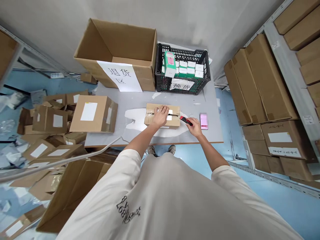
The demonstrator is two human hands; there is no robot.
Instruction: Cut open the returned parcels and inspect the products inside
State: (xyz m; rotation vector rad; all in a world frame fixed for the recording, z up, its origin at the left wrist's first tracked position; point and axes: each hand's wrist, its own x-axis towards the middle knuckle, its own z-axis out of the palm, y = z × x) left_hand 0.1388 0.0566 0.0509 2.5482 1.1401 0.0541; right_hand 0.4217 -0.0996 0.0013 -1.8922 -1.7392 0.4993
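Observation:
A small cardboard box (162, 124) lies on the table with a dark slit running along its taped top. My left hand (161, 115) rests on top of this box, fingers apart and gripping nothing. Wrapped round a red and black box cutter (186, 120) is my right hand (194, 127), just off the box's right end. The cutter points left toward the slit, and I cannot tell whether its blade touches the tape. Beneath the box is a torn white patch (135, 114) on the table surface. A phone (203, 121) with a lit screen lies right of my right hand.
At the back stand a large open carton (140, 75) with a paper sign and a black crate (183, 87) of green-and-white boxes. A closed carton (77, 111) sits at the left edge. Boxes pile on the floor left; shelves (277, 40) hold cartons right. A grey cable (82, 156) crosses the left front.

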